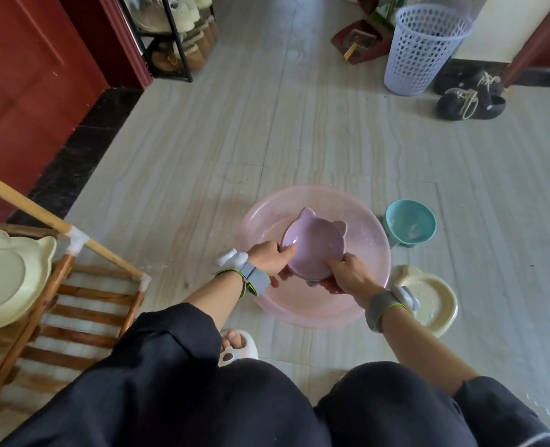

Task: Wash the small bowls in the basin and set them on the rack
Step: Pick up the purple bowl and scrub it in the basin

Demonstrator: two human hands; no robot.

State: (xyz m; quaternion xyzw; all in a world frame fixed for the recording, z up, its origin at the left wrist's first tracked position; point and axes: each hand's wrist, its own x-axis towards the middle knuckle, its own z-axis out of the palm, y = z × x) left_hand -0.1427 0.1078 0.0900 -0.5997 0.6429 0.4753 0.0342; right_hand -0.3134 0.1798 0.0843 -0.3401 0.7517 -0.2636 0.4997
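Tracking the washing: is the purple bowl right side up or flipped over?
Right side up: the purple bowl shows its hollow inside, held over the pink basin by left hand and right hand.

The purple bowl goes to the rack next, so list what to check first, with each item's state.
1. Grip: left hand and right hand both hold the purple bowl by its rim: ok.
2. Bowl over the basin, so drips fall in: ok.
3. Bowl rinsed clean: cannot tell.
4. Room on the rack: free space beside the cream dish: ok.
5. Others washed: teal bowl and cream bowl sit on the floor with white smears: not ok.
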